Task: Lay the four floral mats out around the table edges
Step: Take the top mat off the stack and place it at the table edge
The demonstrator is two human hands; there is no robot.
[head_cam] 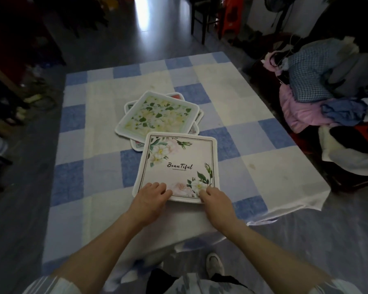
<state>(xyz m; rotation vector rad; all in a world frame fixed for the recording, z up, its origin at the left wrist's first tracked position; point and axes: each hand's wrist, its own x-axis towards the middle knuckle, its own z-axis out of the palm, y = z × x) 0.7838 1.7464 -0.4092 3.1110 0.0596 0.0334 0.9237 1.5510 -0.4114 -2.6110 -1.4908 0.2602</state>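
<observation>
left hand (152, 195): my fingers lie flat and slightly spread on the near left corner of the "beautiful" mat (177, 166), pressing down on its top; nothing is pinched in this grip.
right hand (214, 198): fingertips curled onto the near right corner of the same mat, resting over the white flower print; whether the thumb is tucked under the edge i cannot tell.
"beautiful" mat: pale, with a thin dark border line, white and pink flowers at the far left and near right corners, black script in the middle; it lies flat near the table's front edge, right in front of me, its far edge overlapping the near side of the pile.
mat pile (157, 115): sits about mid-table, just beyond the mat under my hands; the top one is a green-and-yellow floral mat (158, 114) turned at an angle.
mats underneath: corners of other mats poke out around the top one, one showing red (177, 96) at the far side; how many are under there i cannot tell.
table (253, 145): covered by a blue-and-white checked cloth that hangs over the near edge.
clothes heap (327, 85): off to the right of the table, well apart from the mats.
shoe (214, 264): my light-coloured shoe shows on the floor below the table edge.
</observation>
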